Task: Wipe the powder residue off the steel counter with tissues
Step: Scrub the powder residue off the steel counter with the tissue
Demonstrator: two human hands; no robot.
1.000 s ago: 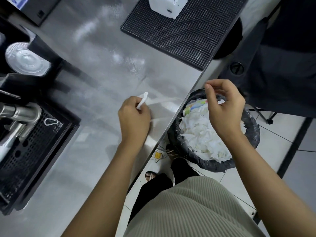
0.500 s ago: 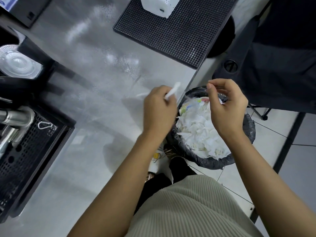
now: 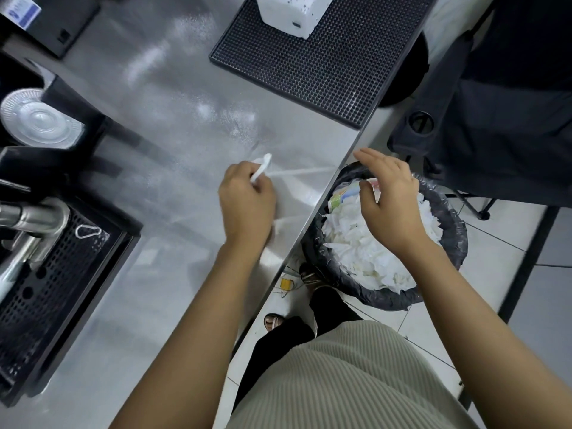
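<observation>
At centre, left hand: grasps tissue on steel counter.
Right hand: fingers relaxed, above waste bin.

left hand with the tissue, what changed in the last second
The left hand, still gripping the tissue, swept to the edge of the steel counter by the bin, then drew back. The right hand above the bin opened from a pinch. Bin and black mat stayed put.
</observation>
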